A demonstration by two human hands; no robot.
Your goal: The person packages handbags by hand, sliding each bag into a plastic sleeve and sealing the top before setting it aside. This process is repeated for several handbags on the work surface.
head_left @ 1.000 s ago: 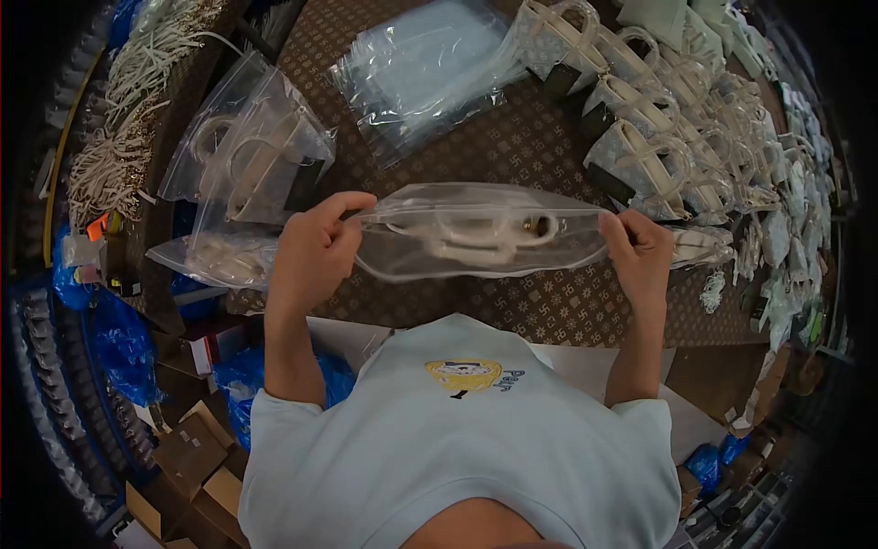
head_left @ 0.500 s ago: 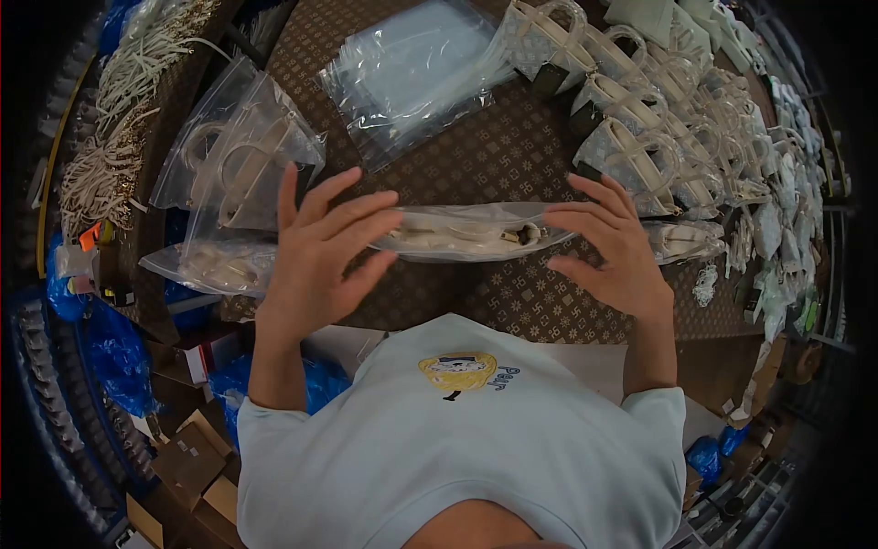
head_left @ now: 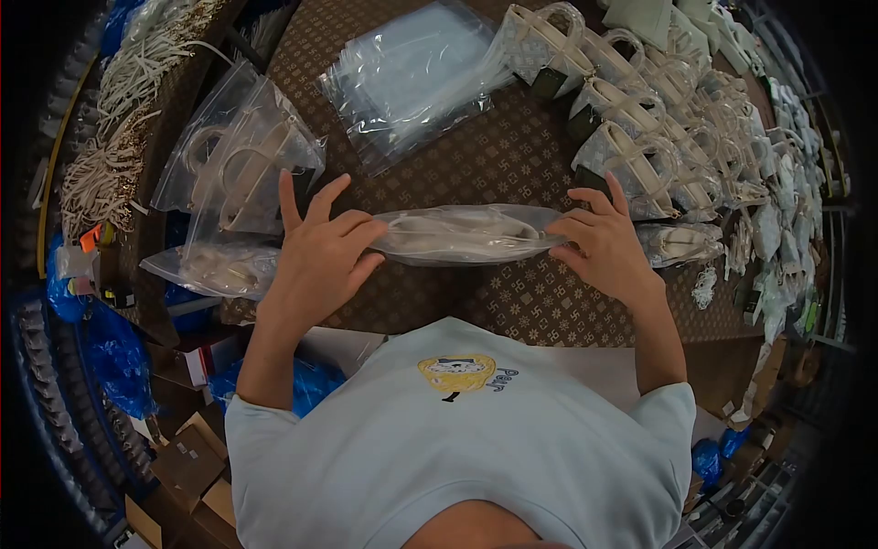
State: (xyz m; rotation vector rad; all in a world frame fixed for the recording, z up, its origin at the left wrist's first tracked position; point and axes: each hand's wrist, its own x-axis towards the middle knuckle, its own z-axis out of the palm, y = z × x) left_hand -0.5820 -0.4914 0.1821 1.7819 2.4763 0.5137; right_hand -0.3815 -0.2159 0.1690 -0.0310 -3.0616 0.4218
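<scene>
A clear plastic bag with a pale handbag inside stretches between my hands above the patterned tabletop. My left hand pinches its left end between thumb and fingers, with the other fingers raised. At the opposite end, my right hand grips the plastic the same way, thumb below and fingertips above. The bag's mouth looks drawn nearly closed, and the handbag shows only hazily through the film.
A stack of clear plastic bags lies at the back. Unwrapped handbags crowd the right side. Bagged handbags stand at the left, beside bundled pale straps. Cardboard boxes sit on the floor, lower left.
My fingers have closed from loosely spread to pinching the bag's two ends. Its mouth has narrowed, and the handbag's gold fitting no longer shows clearly.
</scene>
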